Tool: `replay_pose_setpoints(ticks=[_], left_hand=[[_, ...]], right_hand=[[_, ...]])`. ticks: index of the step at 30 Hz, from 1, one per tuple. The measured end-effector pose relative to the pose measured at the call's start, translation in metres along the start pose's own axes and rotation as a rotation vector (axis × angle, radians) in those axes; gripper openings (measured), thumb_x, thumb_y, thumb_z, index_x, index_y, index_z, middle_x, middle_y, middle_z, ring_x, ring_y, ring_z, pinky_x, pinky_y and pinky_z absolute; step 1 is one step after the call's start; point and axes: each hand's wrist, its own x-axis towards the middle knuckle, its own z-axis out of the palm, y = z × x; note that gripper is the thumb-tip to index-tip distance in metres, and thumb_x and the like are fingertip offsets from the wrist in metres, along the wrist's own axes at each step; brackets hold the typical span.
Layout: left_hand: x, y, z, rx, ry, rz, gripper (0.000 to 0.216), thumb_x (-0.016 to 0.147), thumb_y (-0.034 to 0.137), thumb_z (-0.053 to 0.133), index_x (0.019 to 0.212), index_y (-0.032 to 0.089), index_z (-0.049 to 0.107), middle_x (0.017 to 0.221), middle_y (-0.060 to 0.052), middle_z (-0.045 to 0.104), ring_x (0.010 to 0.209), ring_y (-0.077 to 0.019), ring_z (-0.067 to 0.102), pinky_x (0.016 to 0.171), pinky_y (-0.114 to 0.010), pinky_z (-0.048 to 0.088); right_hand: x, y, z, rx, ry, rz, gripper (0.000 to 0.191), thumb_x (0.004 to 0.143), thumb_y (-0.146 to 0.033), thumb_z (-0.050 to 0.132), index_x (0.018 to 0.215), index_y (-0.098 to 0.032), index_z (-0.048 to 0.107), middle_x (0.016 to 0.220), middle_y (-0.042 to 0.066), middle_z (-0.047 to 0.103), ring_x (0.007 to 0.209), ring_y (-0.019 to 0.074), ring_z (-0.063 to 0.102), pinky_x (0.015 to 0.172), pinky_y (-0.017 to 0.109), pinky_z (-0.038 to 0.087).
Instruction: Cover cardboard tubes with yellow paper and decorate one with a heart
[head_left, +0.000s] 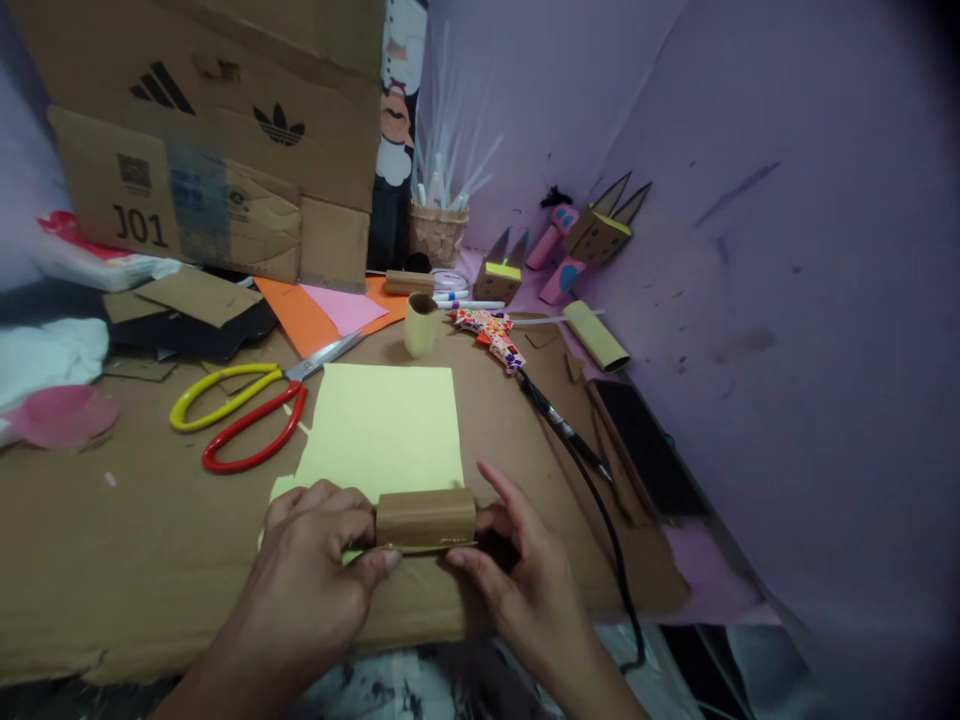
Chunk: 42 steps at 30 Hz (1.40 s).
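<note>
Left hand (pixel 319 555) and right hand (pixel 521 560) grip a cardboard tube (pixel 426 516), hiding its ends. It lies left-to-right along the near edge of yellow paper (pixel 386 420).

All the readable marking stands on the big cardboard box (pixel 337 150) at the back left. Low on its left part, in large dark characters, is "J01" (pixel 140 226). Just above sits a square code (pixel 135 174), its pattern too blurred to make out. Higher up are 2 dark Adidas logos: the slanted 3-bar mark (pixel 163 89) on the left and the striped trefoil (pixel 279 126) to its right. Blue tape (pixel 196 195) beside the code bears faint, illegible marks; the small round emblem (pixel 238 203) to its right is unclear too
</note>
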Motion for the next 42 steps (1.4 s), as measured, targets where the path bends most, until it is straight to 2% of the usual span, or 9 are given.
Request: replay_pose_setpoints(ticks=[7,18,24,30,42], left_hand=[[0.001,0.002,-0.002,0.007,-0.018,-0.009,0.018,0.069,0.028,0.059,0.052,0.020,0.058,0.065,0.002,0.060,0.076,-0.0198,0.051,0.076,-0.037,0.029],[0.000,0.003,-0.004,0.037,-0.051,0.000,0.011,0.070,0.026,0.059,0.060,0.022,0.061,0.068,0.003,0.062,0.078,-0.0200,0.051,0.076,-0.037,0.031],[-0.006,-0.007,-0.009,0.014,-0.012,0.072,0.010,0.072,0.022,0.054,0.063,0.021,0.057,0.069,0.001,0.062,0.076,-0.0199,0.052,0.074,-0.035,0.034],[-0.008,-0.015,-0.010,-0.076,0.026,0.068,0.020,0.075,0.029,0.049,0.059,0.020,0.056,0.065,-0.001,0.060,0.070,-0.0193,0.053,0.068,-0.033,0.037],[-0.005,-0.011,-0.013,-0.066,0.016,0.011,0.020,0.073,0.028,0.049,0.056,0.020,0.055,0.063,-0.001,0.060,0.068,-0.0197,0.054,0.066,-0.034,0.038]], right_hand=[[-0.001,0.002,0.000,-0.014,0.015,0.032,0.061,0.077,-0.023,0.061,0.132,-0.024,0.036,0.082,0.002,0.066,0.081,0.0212,0.061,0.069,0.034,0.047],[0.000,0.001,0.001,-0.040,0.004,0.030,0.057,0.077,-0.023,0.060,0.130,-0.023,0.038,0.082,0.002,0.066,0.082,0.0223,0.062,0.073,0.037,0.047],[0.000,0.000,-0.001,-0.070,-0.010,0.019,0.055,0.077,-0.021,0.058,0.129,-0.021,0.039,0.082,0.004,0.067,0.083,0.0233,0.063,0.073,0.037,0.047],[0.000,0.000,0.001,-0.062,0.002,0.024,0.053,0.077,-0.022,0.058,0.127,-0.022,0.040,0.081,0.003,0.067,0.080,0.0223,0.063,0.073,0.037,0.047],[0.002,-0.001,-0.003,-0.107,-0.040,-0.024,0.049,0.079,-0.024,0.058,0.126,-0.025,0.045,0.088,0.005,0.066,0.083,0.0229,0.062,0.073,0.037,0.047]])
